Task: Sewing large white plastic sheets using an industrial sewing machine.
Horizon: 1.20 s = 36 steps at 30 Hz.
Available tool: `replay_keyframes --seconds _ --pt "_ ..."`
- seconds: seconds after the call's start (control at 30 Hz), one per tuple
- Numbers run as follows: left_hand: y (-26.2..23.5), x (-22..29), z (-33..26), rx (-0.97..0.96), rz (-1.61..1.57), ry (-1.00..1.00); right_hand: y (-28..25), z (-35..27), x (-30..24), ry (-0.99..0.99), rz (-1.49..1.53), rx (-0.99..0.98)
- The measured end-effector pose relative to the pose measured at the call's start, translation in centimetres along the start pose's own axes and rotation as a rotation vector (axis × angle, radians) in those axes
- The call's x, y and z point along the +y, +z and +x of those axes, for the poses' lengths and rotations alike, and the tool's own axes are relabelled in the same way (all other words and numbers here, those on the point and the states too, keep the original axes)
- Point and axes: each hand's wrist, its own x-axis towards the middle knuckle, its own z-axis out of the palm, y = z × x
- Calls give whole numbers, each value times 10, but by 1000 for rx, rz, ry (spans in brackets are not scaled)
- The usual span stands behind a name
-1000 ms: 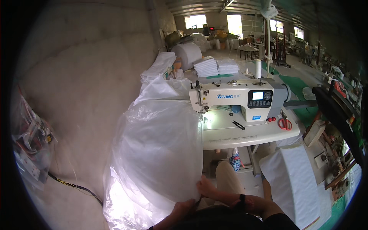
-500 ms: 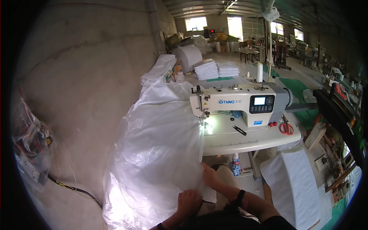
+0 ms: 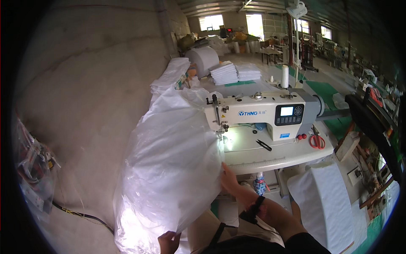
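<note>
The sewing machine (image 3: pixel 262 114) stands on its table (image 3: pixel 270 158) at about one o'clock from the person. The big plastic bag (image 3: pixel 169 169) hangs off the table's left end, at eleven o'clock, touching the machine's needle end. On the table, the thread snips (image 3: pixel 264 145) lie before the machine and the scissors (image 3: pixel 316 141) at its right, near three o'clock. Behind the machine, at twelve, sit folded stacks (image 3: pixel 234 73) with a fabric roll (image 3: pixel 205 60) left of them. A bottle (image 3: pixel 259 184) stands under the table's front edge.
</note>
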Motion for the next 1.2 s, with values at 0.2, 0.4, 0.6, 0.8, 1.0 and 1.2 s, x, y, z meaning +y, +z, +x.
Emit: replay_keyframes --seconds 0.2,0.4,0.6,0.8,1.0,1.2 --pt "-25 104 29 -821 -487 1 3 29 -23 -9 -446 -99" --pt "34 121 62 -1140 -322 13 -17 5 -23 -73 -847 -224" --pt "60 120 75 -934 -252 33 -11 -8 -27 -69 -862 -214" --pt "78 124 85 -639 -199 -115 -8 -12 -33 -157 -1085 -113" --pt "94 134 110 -459 -224 -41 -7 -7 -25 -238 -1074 -42" --pt "132 114 107 -410 -113 -41 -6 5 -27 -241 -998 -29"
